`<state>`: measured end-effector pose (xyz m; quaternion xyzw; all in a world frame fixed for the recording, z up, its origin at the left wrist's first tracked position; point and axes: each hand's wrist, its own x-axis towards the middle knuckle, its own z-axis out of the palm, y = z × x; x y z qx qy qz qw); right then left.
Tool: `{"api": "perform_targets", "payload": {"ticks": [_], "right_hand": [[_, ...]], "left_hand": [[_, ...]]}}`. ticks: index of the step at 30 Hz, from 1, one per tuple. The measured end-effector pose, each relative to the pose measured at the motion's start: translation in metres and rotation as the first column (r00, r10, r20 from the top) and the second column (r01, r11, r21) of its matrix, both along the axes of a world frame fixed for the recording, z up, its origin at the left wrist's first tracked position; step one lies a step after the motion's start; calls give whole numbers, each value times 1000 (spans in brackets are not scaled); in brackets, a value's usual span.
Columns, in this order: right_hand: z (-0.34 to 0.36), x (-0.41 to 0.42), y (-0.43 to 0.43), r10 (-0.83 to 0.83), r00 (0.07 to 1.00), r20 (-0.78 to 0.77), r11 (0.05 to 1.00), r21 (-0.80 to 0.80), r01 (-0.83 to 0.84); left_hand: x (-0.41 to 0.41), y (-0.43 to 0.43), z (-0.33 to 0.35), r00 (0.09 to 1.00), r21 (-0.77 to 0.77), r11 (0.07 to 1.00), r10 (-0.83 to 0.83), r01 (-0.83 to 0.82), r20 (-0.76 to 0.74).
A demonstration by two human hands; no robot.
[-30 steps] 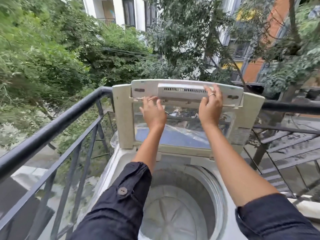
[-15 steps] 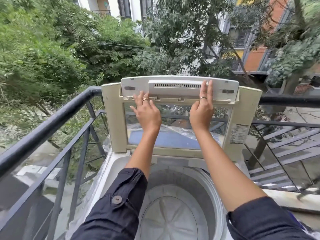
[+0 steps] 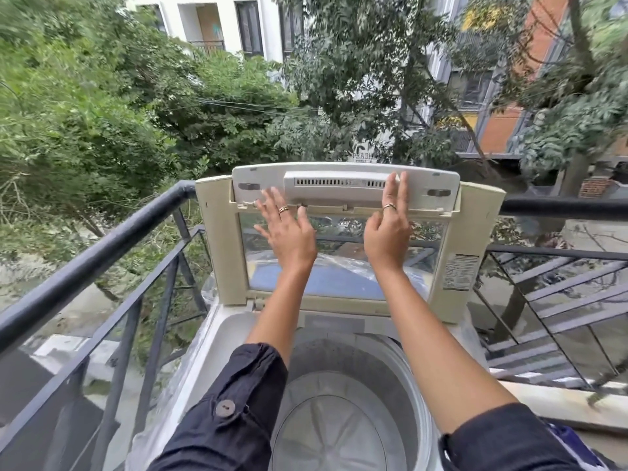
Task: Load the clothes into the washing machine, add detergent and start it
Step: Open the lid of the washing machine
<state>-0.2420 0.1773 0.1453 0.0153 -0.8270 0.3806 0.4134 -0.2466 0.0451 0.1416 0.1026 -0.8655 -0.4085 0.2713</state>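
A white top-loading washing machine (image 3: 217, 338) stands in front of me on a balcony. Its cream lid (image 3: 475, 232), with a clear window, is raised upright at the back. The drum (image 3: 336, 433) below is open and I see no clothes in it. My left hand (image 3: 289, 229) is spread flat with fingers apart in front of the lid's upper left. My right hand (image 3: 389, 226) is open too, fingertips against the vented white handle panel (image 3: 336, 188). Neither hand holds anything. No clothes or detergent are in view.
A black metal railing (image 3: 91, 256) runs along the left and behind the machine. Clear plastic wrap (image 3: 163, 423) hangs off the machine's left side. Metal stairs (image 3: 557, 311) lie to the right, beyond the rail. Trees and buildings fill the background.
Both hands gripped the lid's top edge a second ago; their fingers have since opened and flattened against it. The lid stands a little more upright.
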Motion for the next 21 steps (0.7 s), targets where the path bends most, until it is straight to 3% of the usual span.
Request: {"api": "perform_targets", "payload": {"ticks": [8,13,21], "right_hand": [[4,13,-2,-11,999,41,1000,-14,12],[13,28,4,8,991,132,1000,6,-8],[21,61,8,0,987,162,997,-72,12]], "left_hand": [[19,13,5,988,62,997,54,-45,-147],[47,24,15,966,180,978,141,-102,-216],[67,34,18,981,246,969,28,20,-192]]}}
